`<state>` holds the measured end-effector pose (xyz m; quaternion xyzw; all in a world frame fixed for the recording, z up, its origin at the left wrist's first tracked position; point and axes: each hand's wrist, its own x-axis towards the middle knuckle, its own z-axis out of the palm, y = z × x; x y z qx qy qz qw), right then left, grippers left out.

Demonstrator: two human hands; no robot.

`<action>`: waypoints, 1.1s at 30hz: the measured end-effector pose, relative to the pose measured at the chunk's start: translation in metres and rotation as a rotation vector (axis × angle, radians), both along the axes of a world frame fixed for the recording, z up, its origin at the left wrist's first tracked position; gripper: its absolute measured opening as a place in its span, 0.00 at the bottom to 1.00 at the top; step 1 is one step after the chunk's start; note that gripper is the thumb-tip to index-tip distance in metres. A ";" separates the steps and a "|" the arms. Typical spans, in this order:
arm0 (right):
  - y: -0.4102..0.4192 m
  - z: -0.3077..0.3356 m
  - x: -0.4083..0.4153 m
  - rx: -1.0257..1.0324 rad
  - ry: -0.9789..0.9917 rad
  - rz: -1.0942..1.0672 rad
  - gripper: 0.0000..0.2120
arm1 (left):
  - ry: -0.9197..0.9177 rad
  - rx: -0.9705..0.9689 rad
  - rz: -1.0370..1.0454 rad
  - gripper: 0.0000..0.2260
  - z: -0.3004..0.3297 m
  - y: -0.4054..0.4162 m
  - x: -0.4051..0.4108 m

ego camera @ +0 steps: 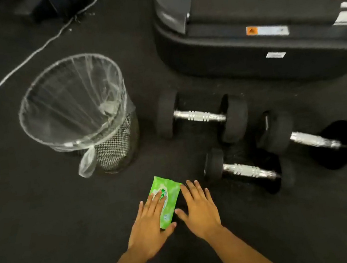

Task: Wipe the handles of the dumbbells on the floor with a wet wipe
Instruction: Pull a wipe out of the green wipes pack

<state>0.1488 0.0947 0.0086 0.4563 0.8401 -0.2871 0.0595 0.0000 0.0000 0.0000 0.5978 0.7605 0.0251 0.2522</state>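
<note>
Left hand [150, 220] lies flat on wipes pack [165, 200]; right hand [199, 209] hovers, fingers spread.

Dark floor [46, 214]: lined mesh bin [81, 112], green wipes pack [169, 189], three dumbbells [199, 115] [248, 171] [315, 140], treadmill base [247, 59], white cable [16, 66].
</note>
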 end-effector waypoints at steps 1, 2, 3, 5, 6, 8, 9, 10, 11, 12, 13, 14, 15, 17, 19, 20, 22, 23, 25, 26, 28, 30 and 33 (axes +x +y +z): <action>-0.002 -0.013 -0.004 0.030 0.018 0.019 0.32 | 0.006 0.018 -0.024 0.36 -0.012 -0.005 -0.001; -0.003 -0.026 -0.007 0.056 0.034 0.040 0.32 | 0.008 0.041 -0.042 0.35 -0.024 -0.009 -0.003; -0.003 -0.039 -0.011 0.078 0.035 0.073 0.32 | 0.005 0.053 -0.047 0.35 -0.035 -0.013 -0.004; -0.004 -0.058 -0.016 0.146 0.069 0.129 0.31 | -0.040 0.098 -0.042 0.34 -0.051 -0.020 -0.006; -0.006 -0.066 -0.018 0.172 0.067 0.146 0.30 | -0.060 0.122 -0.042 0.34 -0.056 -0.022 -0.006; -0.008 -0.078 -0.021 0.222 0.041 0.154 0.28 | -0.087 0.157 -0.032 0.32 -0.062 -0.024 -0.008; -0.009 -0.081 -0.021 0.240 0.029 0.149 0.28 | -0.095 0.172 -0.031 0.30 -0.065 -0.024 -0.009; -0.011 -0.084 -0.021 0.241 0.030 0.141 0.28 | -0.094 0.189 -0.027 0.29 -0.068 -0.024 -0.010; -0.012 -0.086 -0.021 0.247 0.028 0.141 0.28 | -0.085 0.204 -0.025 0.27 -0.069 -0.023 -0.011; -0.012 -0.089 -0.021 0.260 0.034 0.144 0.28 | -0.067 0.210 -0.020 0.25 -0.070 -0.022 -0.012; -0.013 -0.091 -0.021 0.265 0.034 0.144 0.28 | -0.049 0.234 -0.015 0.23 -0.069 -0.017 -0.014; -0.013 -0.092 -0.021 0.266 0.033 0.143 0.28 | -0.040 0.263 -0.008 0.20 -0.067 -0.011 -0.017; -0.013 -0.092 -0.021 0.271 0.026 0.143 0.28 | -0.035 0.300 -0.003 0.17 -0.065 -0.002 -0.020; -0.013 -0.093 -0.022 0.263 0.022 0.139 0.28 | 0.009 0.342 -0.027 0.13 -0.059 0.018 -0.027; -0.013 -0.094 -0.022 0.269 0.016 0.135 0.28 | 0.032 0.268 -0.095 0.19 -0.056 0.035 -0.032; -0.013 -0.095 -0.022 0.266 0.016 0.132 0.28 | 0.062 0.240 -0.140 0.23 -0.055 0.042 -0.034; -0.013 -0.094 -0.022 0.264 0.008 0.127 0.28 | 0.105 0.240 -0.189 0.26 -0.051 0.049 -0.035; -0.014 -0.093 -0.022 0.260 0.003 0.131 0.28 | 0.102 0.261 -0.176 0.25 -0.050 0.050 -0.035; -0.014 -0.092 -0.022 0.263 -0.001 0.140 0.28 | 0.041 0.326 -0.119 0.20 -0.051 0.046 -0.035; -0.014 -0.091 -0.022 0.262 -0.009 0.145 0.27 | -0.007 0.373 -0.103 0.16 -0.053 0.041 -0.035; -0.014 -0.088 -0.023 0.262 -0.020 0.144 0.27 | -0.096 0.449 -0.074 0.12 -0.061 0.027 -0.036; -0.014 -0.087 -0.024 0.266 0.011 0.138 0.28 | -0.170 0.526 -0.024 0.14 -0.067 0.012 -0.035; -0.015 -0.086 -0.026 0.279 0.078 0.123 0.27 | -0.258 0.610 0.035 0.16 -0.074 -0.005 -0.031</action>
